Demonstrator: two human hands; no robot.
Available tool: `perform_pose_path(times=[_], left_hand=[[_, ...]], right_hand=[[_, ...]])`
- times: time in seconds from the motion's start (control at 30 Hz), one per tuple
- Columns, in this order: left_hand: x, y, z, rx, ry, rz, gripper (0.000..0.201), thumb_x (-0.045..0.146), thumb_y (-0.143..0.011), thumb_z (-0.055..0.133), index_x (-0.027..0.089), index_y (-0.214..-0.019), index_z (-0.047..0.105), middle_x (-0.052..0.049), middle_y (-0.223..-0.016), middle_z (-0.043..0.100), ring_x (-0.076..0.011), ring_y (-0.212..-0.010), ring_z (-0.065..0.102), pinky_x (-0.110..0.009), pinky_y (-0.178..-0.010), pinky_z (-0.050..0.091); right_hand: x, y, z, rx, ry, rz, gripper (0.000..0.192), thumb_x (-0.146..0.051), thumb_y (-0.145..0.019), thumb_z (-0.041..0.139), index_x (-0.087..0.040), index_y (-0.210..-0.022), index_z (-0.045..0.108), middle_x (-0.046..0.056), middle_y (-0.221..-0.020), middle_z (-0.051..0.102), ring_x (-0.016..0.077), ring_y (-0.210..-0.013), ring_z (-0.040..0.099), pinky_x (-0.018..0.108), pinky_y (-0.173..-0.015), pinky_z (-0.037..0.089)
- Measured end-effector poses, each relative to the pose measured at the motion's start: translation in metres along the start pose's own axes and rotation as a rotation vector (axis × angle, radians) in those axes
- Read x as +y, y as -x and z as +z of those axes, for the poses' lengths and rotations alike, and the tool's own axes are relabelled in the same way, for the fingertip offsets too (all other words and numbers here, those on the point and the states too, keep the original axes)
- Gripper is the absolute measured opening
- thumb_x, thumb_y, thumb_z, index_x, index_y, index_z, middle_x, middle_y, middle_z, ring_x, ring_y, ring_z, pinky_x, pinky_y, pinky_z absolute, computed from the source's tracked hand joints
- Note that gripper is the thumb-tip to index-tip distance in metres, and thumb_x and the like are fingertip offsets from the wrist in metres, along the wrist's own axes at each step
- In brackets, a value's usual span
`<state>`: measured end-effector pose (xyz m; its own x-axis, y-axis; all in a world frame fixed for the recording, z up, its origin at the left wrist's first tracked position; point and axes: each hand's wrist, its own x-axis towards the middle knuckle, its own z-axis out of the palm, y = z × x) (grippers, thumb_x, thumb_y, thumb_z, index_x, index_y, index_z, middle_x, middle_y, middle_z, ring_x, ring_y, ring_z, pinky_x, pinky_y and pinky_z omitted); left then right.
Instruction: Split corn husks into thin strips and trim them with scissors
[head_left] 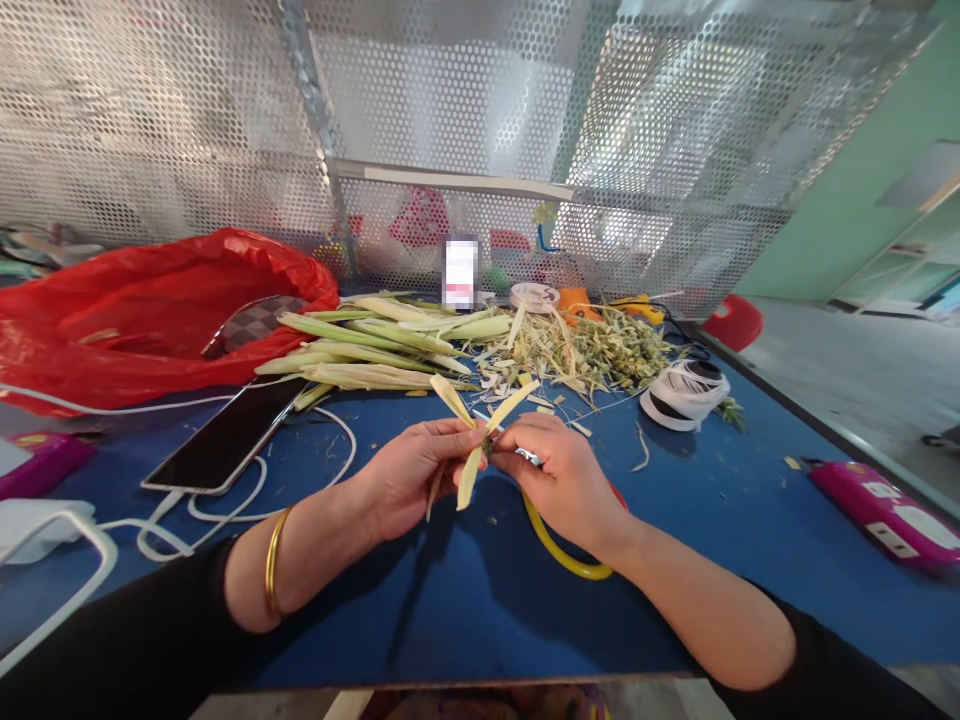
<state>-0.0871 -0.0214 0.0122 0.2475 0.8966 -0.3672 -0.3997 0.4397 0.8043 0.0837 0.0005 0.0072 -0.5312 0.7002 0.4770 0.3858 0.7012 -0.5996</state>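
- Near the middle of the blue table (465,600), just in front of the pile of green stalks (375,345), both hands meet on one small bundle of pale leaf strips (480,430); that bundle serves as the landmark below.
- Left of the bundle, the left hand (409,480) comes in from the lower left with the forearm laid low over the table and a gold bangle (274,575) on the wrist. Its fingers are closed on the strips, thumb on top, pinching where the strips cross.
- Right of the bundle, the right hand (566,480) reaches in from the lower right, knuckles up and fingers curled shut. It grips the same strips and seems to hold scissors with a yellow handle loop (559,550) hanging below the palm; the blades are mostly hidden, so I cannot tell how they stand.
- Risk at the bundle: the strips look thin and dry, so a hard pull or twist could tear or split one. A loose end already droops below the left fingers and could slip free.
- Risk right of the bundle: with a metal tip so close to the left fingertips, a slip could nick a finger.
- Risk left of the bundle: a phone (229,435) and its white cable (247,505) lie near the left forearm, so a wide elbow move could drag them.
- Far right of the bundle, a roll of white tape (684,392) and scraps (585,350) lie well apart from both hands.
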Motion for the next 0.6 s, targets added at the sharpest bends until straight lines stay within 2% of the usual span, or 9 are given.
perform_pose_path(times=[0.2,0.4,0.5,0.6], left_hand=[[0.0047,0.0013,0.0052,0.073,0.055,-0.027,0.008,0.008,-0.079,0.06,0.011,-0.075,0.067,0.002,-0.052,0.057,-0.0043,-0.038,0.047,-0.013,-0.037,0.042],[0.0095,0.0052,0.0051,-0.027,0.119,-0.067,0.01,0.007,-0.08,0.056,0.011,-0.075,0.063,0.004,-0.051,0.051,-0.0017,-0.034,0.039,-0.013,-0.038,0.042],[0.0079,0.005,0.0035,-0.044,0.159,-0.075,0.007,0.009,-0.081,0.057,0.012,-0.077,0.063,0.004,-0.054,0.051,-0.0017,-0.036,0.041,-0.014,-0.04,0.044],[0.0053,0.0053,0.0028,-0.061,0.172,-0.082,0.005,0.012,-0.081,0.059,0.011,-0.079,0.063,0.004,-0.057,0.053,-0.0026,-0.039,0.044,-0.016,-0.043,0.047]], right_hand=[[-0.0005,-0.0002,-0.002,0.033,0.134,0.028,0.016,-0.016,-0.083,0.06,-0.019,-0.067,0.06,0.001,-0.068,0.064,0.0149,-0.069,0.056,0.03,-0.073,0.039],[0.0011,-0.0009,-0.0056,0.049,0.139,0.018,0.017,-0.019,-0.085,0.058,-0.02,-0.068,0.059,0.0,-0.065,0.063,0.0147,-0.067,0.057,0.031,-0.079,0.039],[0.003,0.0005,-0.0036,0.085,0.188,-0.037,0.015,-0.015,-0.087,0.055,-0.02,-0.074,0.061,0.0,-0.072,0.066,0.0143,-0.072,0.059,0.035,-0.091,0.035],[0.0024,0.002,-0.0018,0.103,0.193,-0.075,0.009,-0.019,-0.087,0.057,-0.021,-0.08,0.062,0.001,-0.08,0.069,0.0153,-0.078,0.062,0.037,-0.096,0.032]])
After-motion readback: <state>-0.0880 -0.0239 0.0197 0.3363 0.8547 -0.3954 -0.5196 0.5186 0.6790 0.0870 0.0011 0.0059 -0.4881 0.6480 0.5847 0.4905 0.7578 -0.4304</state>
